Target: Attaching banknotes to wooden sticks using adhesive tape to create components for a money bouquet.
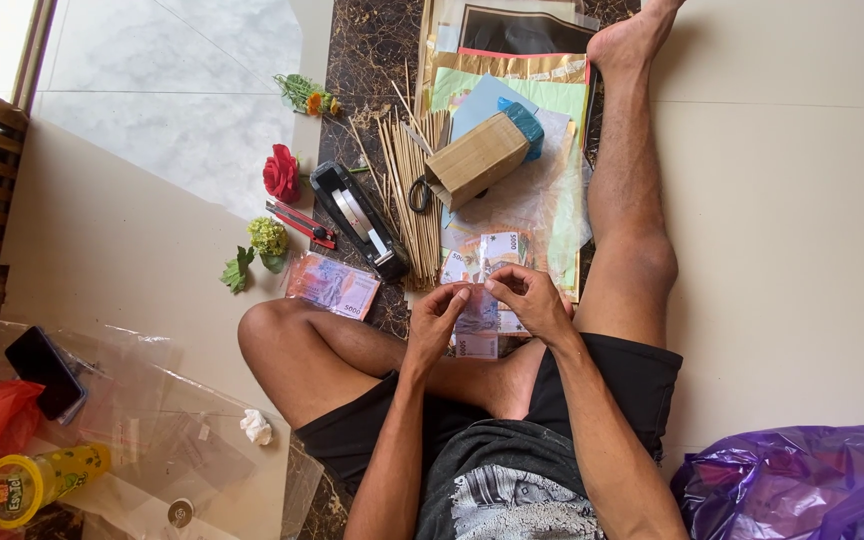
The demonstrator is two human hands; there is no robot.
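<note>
I sit on the floor with my legs out. My left hand (439, 318) and my right hand (530, 299) meet over my lap and pinch a folded pale banknote (479, 305) between their fingertips. More banknotes (497, 246) lie fanned on the floor just beyond my hands, and one (478, 346) lies under them. A wrapped stack of banknotes (332, 285) rests to the left by my knee.
Thin wooden sticks (414, 190), a black tape dispenser (357, 218), a cardboard box (479, 158), scissors (420, 193), a red cutter (300, 222), a red fabric rose (280, 173), coloured paper sheets (517, 75), a phone (44, 370), a yellow jar (37, 482), a purple bag (802, 480).
</note>
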